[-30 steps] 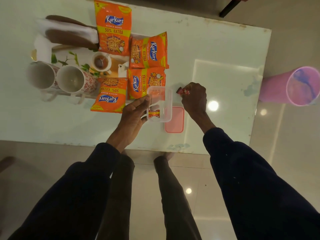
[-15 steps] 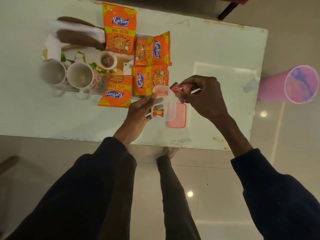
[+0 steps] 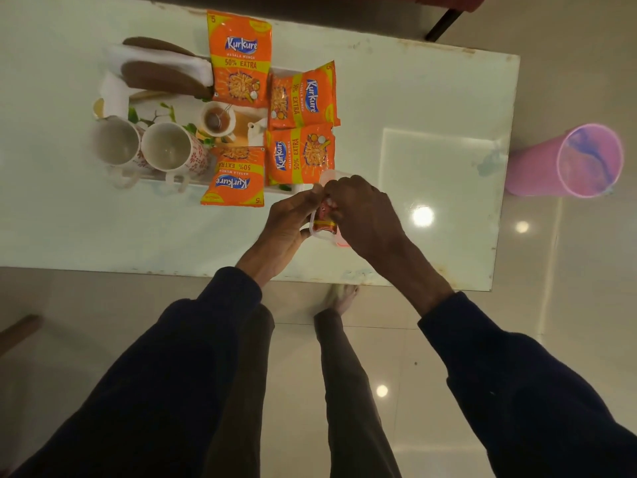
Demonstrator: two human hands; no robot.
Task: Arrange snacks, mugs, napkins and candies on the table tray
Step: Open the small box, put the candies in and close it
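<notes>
A picture-printed tray [image 3: 241, 127] at the table's left carries several orange Kurkure snack packets [image 3: 241, 60], two floral mugs [image 3: 172, 150] lying at its front left, and white napkins [image 3: 162, 58] at the back left. Just right of the tray's front corner, my left hand [image 3: 287, 224] grips the side of a small clear plastic container [image 3: 327, 175] with red candies [image 3: 325, 227] inside. My right hand [image 3: 367, 215] is over the container's mouth, fingertips pinched on a red candy [image 3: 324, 210] inside it. A pink lid [image 3: 342, 241] peeks out under my right hand.
A pink bucket [image 3: 568, 160] stands on the floor past the table's right edge. A dark furniture leg [image 3: 441, 25] shows behind the table. The glass table's near edge [image 3: 138, 269] runs just in front of my legs.
My right hand has carried the red candy leftward from the table beside the container into its mouth. My left hand has kept its hold on the container.
</notes>
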